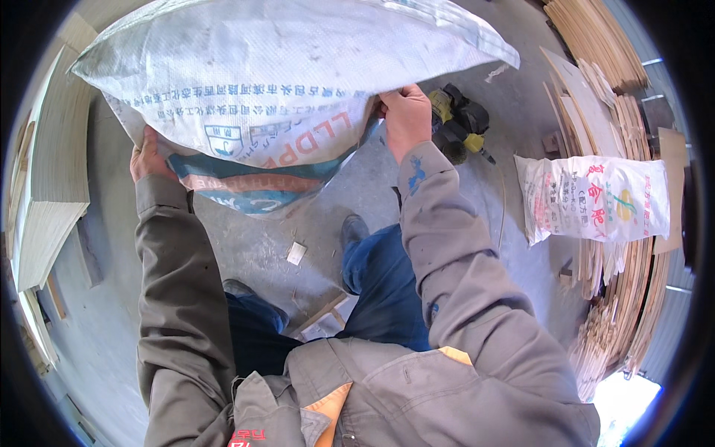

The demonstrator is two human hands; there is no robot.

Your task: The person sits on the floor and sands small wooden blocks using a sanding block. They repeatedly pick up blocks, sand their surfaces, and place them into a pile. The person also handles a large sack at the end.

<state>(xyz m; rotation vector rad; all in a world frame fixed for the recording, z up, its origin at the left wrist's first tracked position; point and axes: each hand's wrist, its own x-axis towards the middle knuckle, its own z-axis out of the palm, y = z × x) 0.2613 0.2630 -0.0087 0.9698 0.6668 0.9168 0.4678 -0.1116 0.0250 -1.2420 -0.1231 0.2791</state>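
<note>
A large white woven sack [261, 67] with blue and red print and a teal and orange band hangs in front of me, its printing upside down. My left hand [151, 156] grips its left side, thumb on the near face and the other fingers mostly hidden behind. Higher up on the right, my right hand [407, 118] is closed on the sack's other side, fingers curled at its edge. The sack bulges and spreads wide at the top. What it holds, if anything, is hidden.
Right of my right hand, a yellow and black power tool [458, 123] rests on the concrete floor [320, 257]. Another white printed sack [596, 197] lies on stacked boards [625, 298] at the right. Stacked panels [52, 179] stand at the left. A small pale scrap [296, 253] lies near my feet.
</note>
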